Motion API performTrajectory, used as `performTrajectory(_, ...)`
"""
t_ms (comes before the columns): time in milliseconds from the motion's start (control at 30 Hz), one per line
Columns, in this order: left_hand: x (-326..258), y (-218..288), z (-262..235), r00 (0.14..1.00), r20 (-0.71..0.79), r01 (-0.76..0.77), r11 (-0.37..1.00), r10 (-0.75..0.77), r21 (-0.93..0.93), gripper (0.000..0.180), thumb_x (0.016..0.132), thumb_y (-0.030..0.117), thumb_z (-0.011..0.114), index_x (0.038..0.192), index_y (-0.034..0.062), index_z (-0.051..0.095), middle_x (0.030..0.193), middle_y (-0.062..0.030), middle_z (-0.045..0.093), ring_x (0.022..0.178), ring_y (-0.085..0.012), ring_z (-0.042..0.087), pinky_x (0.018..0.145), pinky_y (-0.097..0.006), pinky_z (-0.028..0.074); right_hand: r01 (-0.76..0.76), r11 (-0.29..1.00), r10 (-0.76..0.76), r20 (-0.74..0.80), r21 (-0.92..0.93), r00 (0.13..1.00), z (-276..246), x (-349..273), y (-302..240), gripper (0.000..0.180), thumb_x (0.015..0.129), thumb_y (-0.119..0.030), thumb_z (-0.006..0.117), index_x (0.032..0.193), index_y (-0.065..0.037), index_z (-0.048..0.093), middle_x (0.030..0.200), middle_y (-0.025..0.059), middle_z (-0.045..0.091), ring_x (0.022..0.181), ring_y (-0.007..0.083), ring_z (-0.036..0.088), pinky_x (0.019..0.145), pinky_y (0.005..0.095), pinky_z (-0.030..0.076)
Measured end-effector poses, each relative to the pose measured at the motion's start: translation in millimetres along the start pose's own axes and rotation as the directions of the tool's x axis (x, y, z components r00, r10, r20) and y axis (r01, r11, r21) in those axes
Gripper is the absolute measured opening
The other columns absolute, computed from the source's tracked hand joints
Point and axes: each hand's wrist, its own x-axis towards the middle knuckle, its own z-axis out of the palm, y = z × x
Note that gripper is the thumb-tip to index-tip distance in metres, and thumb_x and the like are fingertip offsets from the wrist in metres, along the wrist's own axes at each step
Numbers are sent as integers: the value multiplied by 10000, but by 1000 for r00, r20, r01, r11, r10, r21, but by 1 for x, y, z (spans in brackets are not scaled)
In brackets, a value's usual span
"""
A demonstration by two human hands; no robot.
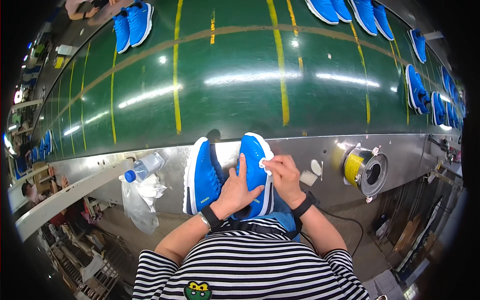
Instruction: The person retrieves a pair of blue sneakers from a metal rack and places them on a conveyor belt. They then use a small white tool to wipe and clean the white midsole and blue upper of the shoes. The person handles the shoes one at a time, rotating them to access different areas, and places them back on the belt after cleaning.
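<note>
A blue sneaker with a white sole stands toe-away on the steel ledge in front of me. My left hand grips it from above, index finger stretched along its upper and thumb across toward its right side. Between the pinched fingers of my right hand is a small white wad of cloth, pressed to the sneaker's right edge near the toe. The matching blue sneaker stands just to the left, untouched. The left hand's curled fingers are partly hidden.
Beyond the steel ledge runs a green conveyor belt with pairs of blue sneakers. Left are a plastic bottle and plastic bag. Right are a white pad and a round metal can.
</note>
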Motion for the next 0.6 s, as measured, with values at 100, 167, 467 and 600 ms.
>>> performTrajectory(100,1,-1,1,1000,-2,-3,1000,3,11,1092,754,384,711,1454,-10,-29,1114,-355,432,882,-472,584,755,-437,522,-2,1000,1,12,24,1000,11,32,6,166,763,33,632,887,-51,703,819,98,593,748,249,596,648,325,484)
performTrajectory(167,1,0,0,1000,-3,-15,1000,15,12,1090,755,385,710,1454,-11,-27,1124,-357,428,889,-475,582,761,-437,521,-29,999,27,80,21,996,20,64,13,147,773,21,625,880,-48,700,820,105,593,742,254,599,647,324,483)
performTrajectory(467,1,-4,1,999,-11,-38,999,38,-36,1090,757,361,715,1452,-11,-38,1157,-370,411,923,-491,571,782,-450,512,-16,1000,15,-46,-26,999,11,21,-1,144,771,47,617,882,-31,663,749,105,490,732,272,504,646,358,427)
performTrajectory(600,0,-7,7,995,-68,-75,997,74,-17,1085,754,366,715,1455,-6,-25,1080,-341,441,860,-469,580,736,-446,517,0,996,-8,-93,-93,996,11,-22,-2,198,776,68,617,920,-54,674,755,96,510,702,245,536,596,326,434)
